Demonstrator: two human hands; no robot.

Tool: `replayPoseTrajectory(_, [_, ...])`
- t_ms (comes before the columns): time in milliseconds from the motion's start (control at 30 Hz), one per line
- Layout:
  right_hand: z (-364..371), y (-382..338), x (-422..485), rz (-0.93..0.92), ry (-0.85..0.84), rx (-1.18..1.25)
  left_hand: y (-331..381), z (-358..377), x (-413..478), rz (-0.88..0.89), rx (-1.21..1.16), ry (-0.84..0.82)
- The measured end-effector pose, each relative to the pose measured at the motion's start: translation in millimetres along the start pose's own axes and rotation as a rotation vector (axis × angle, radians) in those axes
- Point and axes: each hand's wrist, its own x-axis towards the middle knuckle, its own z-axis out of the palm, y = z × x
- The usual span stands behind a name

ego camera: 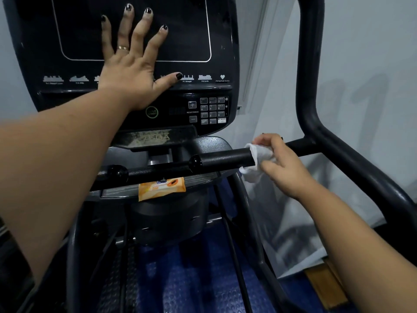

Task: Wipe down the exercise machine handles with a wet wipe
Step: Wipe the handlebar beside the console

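Note:
My right hand [282, 163] grips a white wet wipe [259, 158] wrapped round the black horizontal handle [225, 158] of the exercise machine, at the right end of the thick grip section. My left hand [133, 62] lies flat with fingers spread on the machine's dark console screen [180, 30]. An orange pack of wipes [161, 188] rests on the ledge below the handle bar.
A tall black side handlebar [311, 86] rises on the right and joins the horizontal bar. A keypad [212, 110] sits at the console's lower right. Blue matting [191, 279] covers the floor below. A white wall stands to the right.

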Motion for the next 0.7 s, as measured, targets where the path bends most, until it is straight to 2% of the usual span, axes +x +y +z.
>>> replayPoseTrajectory(67, [-4.6,1.5,-1.7,-0.022,-0.051,-0.116,0.2,0.0,0.0,0.001,0.005,0.002])
replayPoseTrajectory(133, [-0.1,4.1,-0.9,-0.066,-0.085,-0.330,0.2,0.4,0.4,0.001,0.004,0.001])
replayPoseTrajectory(233, [15.2,18.8,10.1,-0.164,-0.008,-0.609,-0.5,0.8,1.0,-0.002,-0.002,-0.007])
replayPoseTrajectory(333, [15.4,10.9,28.2,-0.145,0.052,-0.737,-1.1,1.0,0.0,0.005,0.011,0.010])
replayPoseTrajectory(433, [3.4,-2.9,38.7,-0.053,-0.086,-0.781,-0.6,0.2,0.3,0.007,0.000,0.005])
replayPoseTrajectory(600, [-17.0,-16.5,38.7,0.093,-0.414,-0.850,-1.6,1.9,0.7,0.009,0.015,0.019])
replayPoseTrajectory(700, [-30.6,-38.7,26.6,0.144,-0.457,-0.717,-1.0,2.0,0.8,-0.005,0.012,0.005])
